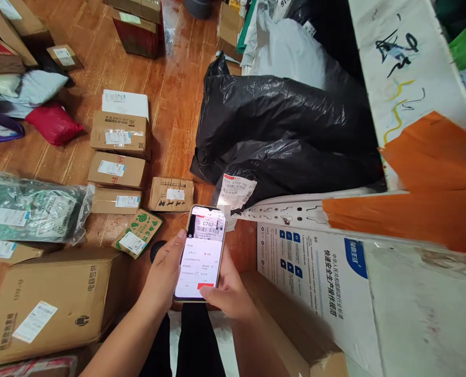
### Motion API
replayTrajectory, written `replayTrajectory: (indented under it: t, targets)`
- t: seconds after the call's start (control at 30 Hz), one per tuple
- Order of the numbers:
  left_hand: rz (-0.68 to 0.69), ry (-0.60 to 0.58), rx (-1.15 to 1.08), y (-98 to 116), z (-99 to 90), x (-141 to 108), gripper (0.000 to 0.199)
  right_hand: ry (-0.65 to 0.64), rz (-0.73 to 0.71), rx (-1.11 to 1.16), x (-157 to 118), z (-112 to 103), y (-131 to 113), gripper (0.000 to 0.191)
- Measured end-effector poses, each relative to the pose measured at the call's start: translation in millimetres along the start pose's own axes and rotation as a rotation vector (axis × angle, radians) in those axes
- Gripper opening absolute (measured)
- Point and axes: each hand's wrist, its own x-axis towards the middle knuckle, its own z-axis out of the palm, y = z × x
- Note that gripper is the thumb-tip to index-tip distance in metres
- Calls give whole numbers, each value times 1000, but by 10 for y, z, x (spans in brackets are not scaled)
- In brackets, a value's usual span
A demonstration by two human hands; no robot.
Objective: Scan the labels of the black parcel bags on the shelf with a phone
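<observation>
A smartphone (pixel 199 262) is held upright between both hands, its lit screen showing a camera picture of a barcode label above lines of text. My left hand (pixel 168 272) grips its left edge. Around the right edge closes my right hand (pixel 227 285), the thumb over the red button low on the screen. Just beyond the phone's top, a white barcode label (pixel 236 191) is stuck to a black plastic bag (pixel 288 125) that lies on a shelf or rack.
Cardboard boxes (pixel 119 131) line the wooden floor (pixel 178 104) left of centre. A large carton (pixel 56 309) stands at lower left, below a clear-wrapped green parcel (pixel 32 209). A white panel (pixel 409 68) with orange covering and a poster (pixel 315 283) occupy the right side.
</observation>
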Motion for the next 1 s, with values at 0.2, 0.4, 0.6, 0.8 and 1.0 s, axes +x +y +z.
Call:
replayTrajectory:
  t: [0.2, 0.4, 0.6, 0.8, 1.0]
  targets:
    - [-24, 24, 1, -42, -60, 37, 62, 1, -3, -50, 18, 37, 17, 70]
    - [-68, 85, -6, -41, -143, 33, 75, -5, 41, -17, 67, 80, 63, 72]
    - [-95, 136, 13, -32, -140, 17, 45, 9, 67, -14, 65, 74, 114, 73]
    - [-93, 174, 11, -27, -123, 23, 41, 9, 60, -15, 50, 80, 104, 74]
    - [-88, 143, 24, 19, -117, -23, 64, -12, 56, -30, 79, 79, 101, 73]
